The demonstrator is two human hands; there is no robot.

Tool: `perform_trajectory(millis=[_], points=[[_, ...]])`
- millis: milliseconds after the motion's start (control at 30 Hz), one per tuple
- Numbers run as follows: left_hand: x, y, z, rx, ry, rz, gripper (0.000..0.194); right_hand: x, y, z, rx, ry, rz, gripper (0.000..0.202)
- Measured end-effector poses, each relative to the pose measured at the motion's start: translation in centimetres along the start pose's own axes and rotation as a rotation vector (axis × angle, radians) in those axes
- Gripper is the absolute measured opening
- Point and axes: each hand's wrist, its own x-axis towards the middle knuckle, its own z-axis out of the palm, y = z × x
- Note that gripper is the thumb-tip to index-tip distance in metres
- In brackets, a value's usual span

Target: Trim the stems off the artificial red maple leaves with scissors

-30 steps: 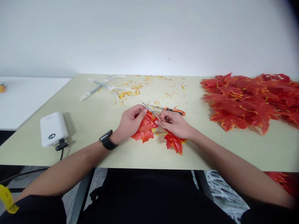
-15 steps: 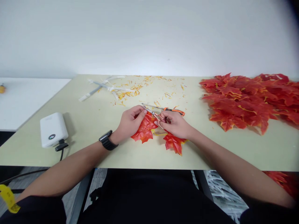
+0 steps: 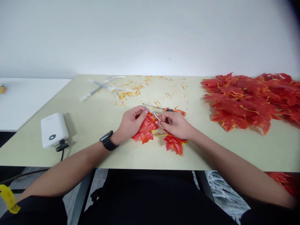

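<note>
You have bright, soft light here, a little cool in its colour. The white wall (image 3: 150, 37) glows most just behind the far edge of the tabletop (image 3: 86, 125), near its middle. Your white power bank (image 3: 53, 129), by the left edge, throws a faint shadow to the right, and the pile of red leaves (image 3: 243, 100) is shaded softly underneath. Your black shirt (image 3: 150, 197) loses nearly all detail. The view's upper right corner turns dark, and your forearms look stretched towards the lower corners.
</note>
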Motion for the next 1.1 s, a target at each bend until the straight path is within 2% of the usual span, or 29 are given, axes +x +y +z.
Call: perform_trajectory(millis=[367,733,1100], points=[[-0.1,0.5,0.0,-0.008,-0.011,-0.034,0.024,0.0,-0.1,-0.1,-0.052,-0.004,-0.059,0.037],[0.3,1.1,-0.9,-0.112,-0.169,-0.075,0.025,0.0,0.0,-1.2,-0.144,-0.058,-0.078,0.032],[0.3,1.2,-1.1,-0.092,-0.198,-0.067,0.024,0.0,0.1,-1.2,-0.141,-0.075,-0.108,0.031]])
